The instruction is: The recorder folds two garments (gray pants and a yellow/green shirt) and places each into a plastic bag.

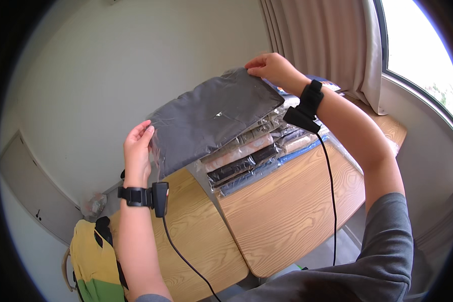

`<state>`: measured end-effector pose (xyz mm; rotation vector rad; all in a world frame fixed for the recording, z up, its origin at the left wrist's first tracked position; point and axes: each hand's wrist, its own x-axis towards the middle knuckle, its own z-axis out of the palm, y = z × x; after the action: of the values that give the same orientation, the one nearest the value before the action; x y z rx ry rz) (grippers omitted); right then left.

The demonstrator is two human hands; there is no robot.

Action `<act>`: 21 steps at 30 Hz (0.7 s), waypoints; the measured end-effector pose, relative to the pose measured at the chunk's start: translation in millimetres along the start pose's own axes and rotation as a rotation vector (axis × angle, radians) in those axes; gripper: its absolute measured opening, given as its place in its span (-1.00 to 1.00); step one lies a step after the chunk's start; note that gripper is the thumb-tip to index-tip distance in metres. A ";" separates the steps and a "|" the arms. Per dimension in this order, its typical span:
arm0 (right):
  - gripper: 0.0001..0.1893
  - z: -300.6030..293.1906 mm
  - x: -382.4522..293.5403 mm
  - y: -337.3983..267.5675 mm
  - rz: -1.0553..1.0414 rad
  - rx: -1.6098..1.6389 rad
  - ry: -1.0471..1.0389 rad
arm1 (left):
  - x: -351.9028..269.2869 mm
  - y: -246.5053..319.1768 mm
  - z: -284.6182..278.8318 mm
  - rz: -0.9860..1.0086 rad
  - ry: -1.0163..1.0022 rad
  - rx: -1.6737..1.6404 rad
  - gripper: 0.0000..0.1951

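A dark grey folded garment in a clear plastic bag [211, 117] hangs tilted in the air between both hands. My left hand [137, 147] pinches its left end between thumb and fingers. At the upper right corner, my right hand [273, 71] grips the bag's edge. Behind and below it, stacks of folded textiles in clear plastic [245, 162] lie on the wooden table, in black, blue, pink and beige tones. The held bag hides part of these stacks.
Two wooden tabletops [287, 204] meet at a narrow gap. A yellow and green garment [94, 256] drapes over a chair at lower left. Black cables [330, 188] run down from the wrist devices. A beige curtain [324, 41] hangs beside the window.
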<state>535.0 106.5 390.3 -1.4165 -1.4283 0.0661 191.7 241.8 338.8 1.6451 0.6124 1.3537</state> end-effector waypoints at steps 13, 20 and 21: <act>-0.69 10.7 -60.6 61.9 -0.627 -0.449 -0.099 | 50.8 -99.3 41.7 -0.230 -0.152 -0.047 -0.43; -0.73 30.3 -66.2 83.0 -0.694 -0.517 0.054 | 48.8 -98.6 52.9 -0.191 -0.172 0.040 -0.41; -0.73 32.9 -67.0 84.0 -0.704 -0.536 0.087 | 48.1 -97.5 54.2 -0.190 -0.188 0.040 -0.41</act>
<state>551.5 101.1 279.3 -1.2163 -1.8751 -0.8687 272.0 310.4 278.7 1.6774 0.6689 1.0433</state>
